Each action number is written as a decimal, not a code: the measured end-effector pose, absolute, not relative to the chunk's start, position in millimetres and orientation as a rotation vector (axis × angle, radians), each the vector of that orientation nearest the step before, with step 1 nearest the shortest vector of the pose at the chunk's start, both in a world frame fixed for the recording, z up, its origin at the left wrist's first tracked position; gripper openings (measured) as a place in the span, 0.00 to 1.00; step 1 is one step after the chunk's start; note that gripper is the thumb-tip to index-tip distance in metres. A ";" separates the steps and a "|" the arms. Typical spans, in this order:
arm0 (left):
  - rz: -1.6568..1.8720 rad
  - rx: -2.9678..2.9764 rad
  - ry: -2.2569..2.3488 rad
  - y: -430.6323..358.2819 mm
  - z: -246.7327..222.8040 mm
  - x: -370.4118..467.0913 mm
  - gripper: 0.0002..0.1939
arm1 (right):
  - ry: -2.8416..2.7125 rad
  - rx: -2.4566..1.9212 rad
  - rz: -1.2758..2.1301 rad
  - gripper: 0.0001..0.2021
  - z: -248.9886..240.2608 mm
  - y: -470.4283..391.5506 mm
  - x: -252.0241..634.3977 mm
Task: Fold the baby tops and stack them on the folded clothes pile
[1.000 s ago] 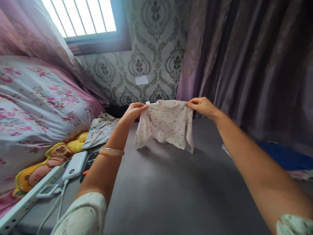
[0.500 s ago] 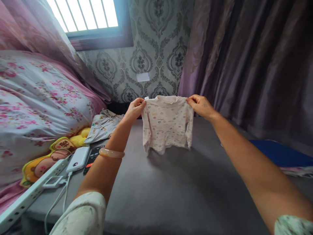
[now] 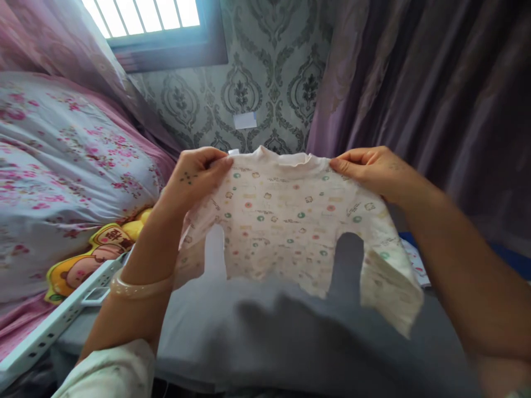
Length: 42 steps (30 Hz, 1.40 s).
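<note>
We are holding up a cream-white, long-sleeved cotton-like shirt [image 3: 277, 221] in the middle of the frame, its neckband [image 3: 290, 159] pointing to the top and its hem hanging toward the bottom. Its longer extent is running across the picture, from sleeve to sleeve. One sleeve [image 3: 193, 257] is drooping at the left, behind our left forearm, while the other sleeve [image 3: 390, 282] is flaring out toward the lower right. Both our hands are well apart, pinching the fabric: our left hand [image 3: 199, 174] is gripping one shoulder, our right hand [image 3: 377, 171] the other.

The cloth is looking thin and softly rumpled, and the neckband is rippling along its edge. Small animal faces, green and orange round motifs and pale yellow bars are dotting it all over. Short dark lines resembling lettering are running between them, too small for us to read. A small white fabric label [image 3: 234, 152] is sticking up beside our left fingertips, showing us no legible words.

Below the shirt, a grey cloth-covered surface [image 3: 186, 337] is catching dark shadows. At the left, a yellow-and-brown cartoon plush [image 3: 81, 271] is bearing a dark character that we cannot make out.
</note>
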<state>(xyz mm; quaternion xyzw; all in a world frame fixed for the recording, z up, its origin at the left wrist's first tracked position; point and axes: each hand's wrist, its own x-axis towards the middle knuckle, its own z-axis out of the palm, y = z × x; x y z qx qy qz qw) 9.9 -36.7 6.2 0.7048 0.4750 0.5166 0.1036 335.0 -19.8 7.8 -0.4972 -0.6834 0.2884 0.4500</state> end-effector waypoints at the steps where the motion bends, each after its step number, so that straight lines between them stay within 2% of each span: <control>1: 1.428 2.112 1.433 -29.0 -1.1 8.8 0.13 | -1.716 -1.266 0.748 0.20 1.0 -13.1 336.0; 4: 1.099 2.183 1.463 5.9 -43.7 6.8 0.16 | -1.873 -1.392 0.822 0.21 -36.5 18.9 341.1; 8: 0.699 2.141 1.532 55.7 -130.2 13.7 0.16 | -2.057 -1.464 0.793 0.21 -112.9 66.5 343.8; 12: 0.583 2.158 1.724 80.9 -201.6 27.7 0.11 | -2.121 -1.621 0.619 0.18 -184.8 95.8 341.7; 15: 0.506 2.236 1.858 86.6 -229.2 32.4 0.12 | -2.165 -1.676 0.444 0.16 -219.0 104.7 340.7; 19: 0.463 2.365 1.902 92.2 -244.2 30.6 0.15 | -2.231 -1.728 0.261 0.15 -238.3 108.3 337.9; 25: 0.391 2.458 1.987 113.1 -256.4 27.8 0.17 | -2.350 -1.818 0.077 0.16 -240.5 119.6 329.3; 42: 0.337 2.520 1.968 185.9 -266.8 31.4 0.18 | -2.471 -1.890 0.071 0.19 -240.0 185.5 332.2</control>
